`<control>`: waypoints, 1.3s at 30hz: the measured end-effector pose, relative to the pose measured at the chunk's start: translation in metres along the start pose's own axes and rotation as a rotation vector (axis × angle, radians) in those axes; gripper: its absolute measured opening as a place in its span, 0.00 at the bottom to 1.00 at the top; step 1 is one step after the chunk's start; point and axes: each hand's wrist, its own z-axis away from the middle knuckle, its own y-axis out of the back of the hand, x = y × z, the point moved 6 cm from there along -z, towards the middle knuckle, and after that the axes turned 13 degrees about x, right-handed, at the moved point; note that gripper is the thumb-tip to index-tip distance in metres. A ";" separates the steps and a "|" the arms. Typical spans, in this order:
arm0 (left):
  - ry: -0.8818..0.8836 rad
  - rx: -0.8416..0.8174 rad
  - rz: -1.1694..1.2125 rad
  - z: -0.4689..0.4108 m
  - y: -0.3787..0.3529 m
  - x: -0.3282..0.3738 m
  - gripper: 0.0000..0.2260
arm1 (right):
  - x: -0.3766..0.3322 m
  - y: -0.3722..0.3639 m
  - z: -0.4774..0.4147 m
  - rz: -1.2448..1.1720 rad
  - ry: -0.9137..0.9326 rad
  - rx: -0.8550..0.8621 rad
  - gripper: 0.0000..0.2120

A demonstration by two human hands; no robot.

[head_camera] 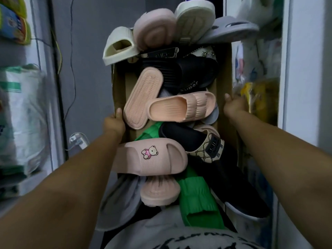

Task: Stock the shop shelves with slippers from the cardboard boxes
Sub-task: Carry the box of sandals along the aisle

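A long cardboard box [223,76] full of slippers is held in front of me. My left hand [114,122] grips its left wall, thumb over the rim. My right hand [233,105] grips the right wall, thumb on the rim. Inside lie a pink slipper with a bear badge [150,157], a peach ridged slipper [183,106], a pink sole-up slipper [142,97], a green slipper [195,196], black slippers [181,74] and a patterned beige one [206,148]. Cream [120,45], pink [154,31] and grey slippers [231,31] stick out over the far end.
White shelving with bagged goods stands on the left [21,108] and on the right [256,72]. A grey wall [86,51] with hanging cables lies ahead on the left. A white plug [79,141] sits low on the wall. The passage between the shelves is narrow.
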 end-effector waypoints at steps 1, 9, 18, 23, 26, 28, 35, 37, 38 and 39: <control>-0.007 0.001 0.000 -0.001 -0.002 -0.001 0.23 | 0.000 -0.001 0.000 0.014 0.005 -0.006 0.28; -0.045 -0.009 0.023 -0.019 -0.015 -0.011 0.22 | 0.019 -0.024 0.001 -0.007 -0.003 -0.039 0.24; -0.027 -0.008 0.029 -0.031 -0.031 -0.027 0.23 | 0.029 -0.044 -0.006 0.022 0.029 -0.072 0.25; -0.015 -0.017 0.018 -0.044 -0.039 -0.031 0.23 | 0.033 -0.056 -0.004 -0.029 0.016 -0.074 0.22; -0.020 -0.018 0.024 -0.051 -0.045 -0.035 0.23 | 0.036 -0.064 -0.007 -0.036 0.008 -0.079 0.23; -0.015 -0.011 0.022 -0.055 -0.048 -0.037 0.23 | 0.037 -0.069 -0.007 -0.036 0.002 -0.079 0.22; -0.017 -0.013 0.020 -0.065 -0.059 -0.047 0.22 | 0.039 -0.082 -0.003 -0.108 -0.046 -0.060 0.22; -0.018 -0.011 0.016 -0.064 -0.060 -0.049 0.22 | 0.038 -0.082 -0.001 -0.120 -0.033 -0.059 0.21; -0.028 -0.008 0.014 -0.064 -0.060 -0.048 0.23 | 0.039 -0.084 -0.002 -0.124 -0.019 -0.063 0.21; -0.036 -0.005 0.011 -0.064 -0.060 -0.047 0.23 | 0.040 -0.085 -0.002 -0.129 -0.009 -0.068 0.21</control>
